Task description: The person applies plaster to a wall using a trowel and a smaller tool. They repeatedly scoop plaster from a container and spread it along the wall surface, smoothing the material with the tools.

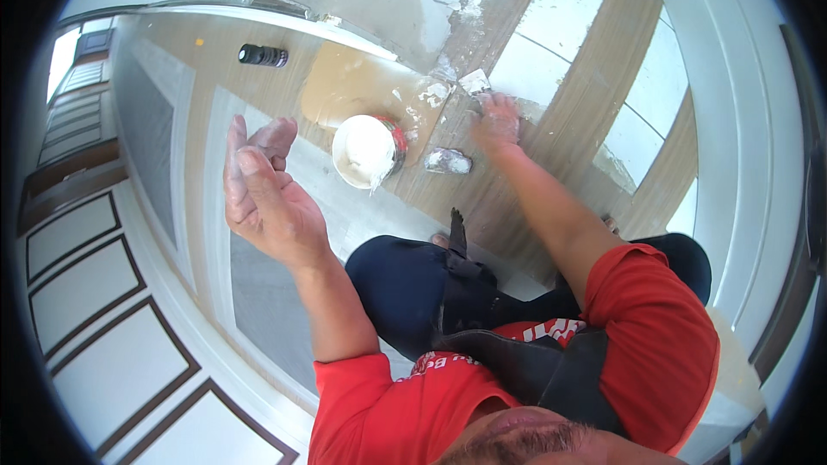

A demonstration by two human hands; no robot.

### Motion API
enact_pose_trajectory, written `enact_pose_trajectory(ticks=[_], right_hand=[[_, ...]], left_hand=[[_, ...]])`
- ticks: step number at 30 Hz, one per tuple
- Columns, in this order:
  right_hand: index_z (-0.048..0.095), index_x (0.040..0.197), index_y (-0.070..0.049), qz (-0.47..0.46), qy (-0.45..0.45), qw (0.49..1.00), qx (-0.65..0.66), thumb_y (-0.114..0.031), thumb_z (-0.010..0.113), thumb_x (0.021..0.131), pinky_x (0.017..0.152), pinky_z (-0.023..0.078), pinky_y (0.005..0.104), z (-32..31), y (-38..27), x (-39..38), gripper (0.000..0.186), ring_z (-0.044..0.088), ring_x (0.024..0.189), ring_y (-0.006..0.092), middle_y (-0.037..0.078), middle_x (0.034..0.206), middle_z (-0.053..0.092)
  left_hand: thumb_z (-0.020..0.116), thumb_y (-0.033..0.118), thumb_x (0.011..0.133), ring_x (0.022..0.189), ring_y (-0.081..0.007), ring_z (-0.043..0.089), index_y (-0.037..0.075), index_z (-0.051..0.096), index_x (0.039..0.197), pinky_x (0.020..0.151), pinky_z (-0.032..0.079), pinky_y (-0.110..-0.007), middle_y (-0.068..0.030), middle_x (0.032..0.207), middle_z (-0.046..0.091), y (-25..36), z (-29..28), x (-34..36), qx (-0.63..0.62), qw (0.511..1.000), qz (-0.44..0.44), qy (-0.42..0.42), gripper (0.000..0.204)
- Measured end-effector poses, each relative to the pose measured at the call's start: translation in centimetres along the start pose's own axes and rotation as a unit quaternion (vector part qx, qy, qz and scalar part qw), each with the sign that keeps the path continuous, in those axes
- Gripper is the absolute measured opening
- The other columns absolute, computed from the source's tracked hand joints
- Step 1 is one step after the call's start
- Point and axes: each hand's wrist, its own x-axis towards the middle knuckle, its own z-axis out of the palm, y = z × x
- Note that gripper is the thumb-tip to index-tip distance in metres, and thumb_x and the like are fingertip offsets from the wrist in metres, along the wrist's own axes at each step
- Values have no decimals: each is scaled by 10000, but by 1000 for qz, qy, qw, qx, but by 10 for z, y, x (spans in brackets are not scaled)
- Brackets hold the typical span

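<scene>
My left hand (271, 198) is raised at the left with white smears on it. Its fingers are partly stretched out, with nothing seen in them. My right hand (498, 125) reaches down to the floor, its fingers at a small white-coated flat scraper (474, 82); its handle, if any, is hidden. Between my hands stands a tub (341, 164) of white paste, with some dripping over its rim. To the right of the tub lies a small white-smeared block-like thing (448, 161).
A tan board (332, 82) spotted with paste lies behind the tub. Farther left is a black bottle-like thing (263, 55). Wood-look strips (594, 60) alternate with white tiles (551, 13) on the right, by a white curved edge (732, 120). Panelled white doors (77, 241) line the left.
</scene>
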Motion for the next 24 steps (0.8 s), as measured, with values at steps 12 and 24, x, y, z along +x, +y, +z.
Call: enact_pose_trajectory(ticks=[12,24], right_hand=[[604,1342,-82,65,-24,997,33,-308,719,877,1027,430,488,0,29,-5,530,565,1174,331,143,1159,618],[428,1537,-63,186,129,845,485,-333,485,1041,1009,478,480,-44,-116,24,567,634,1166,438,312,1284,637]], left_hand=[[573,399,1047,1343,-367,509,-47,375,1523,1087,445,-497,-234,1480,497,-46,90,20,-25,985,-135,107,682],[528,539,1028,1496,-397,301,25,197,1613,1222,240,-517,-222,1604,327,-87,86,14,-67,926,-370,15,846]])
